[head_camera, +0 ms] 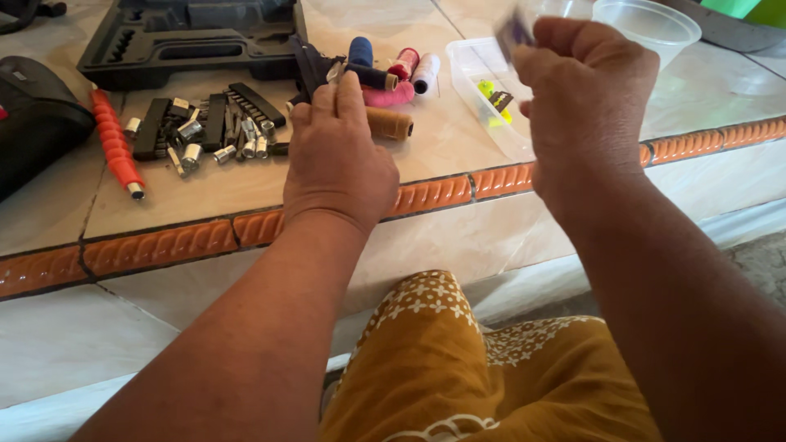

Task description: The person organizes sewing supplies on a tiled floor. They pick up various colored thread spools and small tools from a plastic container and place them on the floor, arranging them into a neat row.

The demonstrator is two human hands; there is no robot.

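My left hand (337, 155) reaches over the tiled ledge, its fingers on a dark thread spool (372, 77) among several spools: blue (360, 49), red (404, 62), white (426, 72), pink (391, 96) and brown (390, 123). A black object (309, 65) lies just past the fingers. My right hand (585, 98) is raised above the ledge, closed on a small blurred purple item (516, 31). What that item is cannot be told.
A clear plastic tray (479, 82) with yellow bits and a clear cup (647, 26) sit at the right. Sockets and bit holders (205, 127), an orange-handled driver (116, 147), an open black tool case (188, 37) and a black bag (33, 123) lie left.
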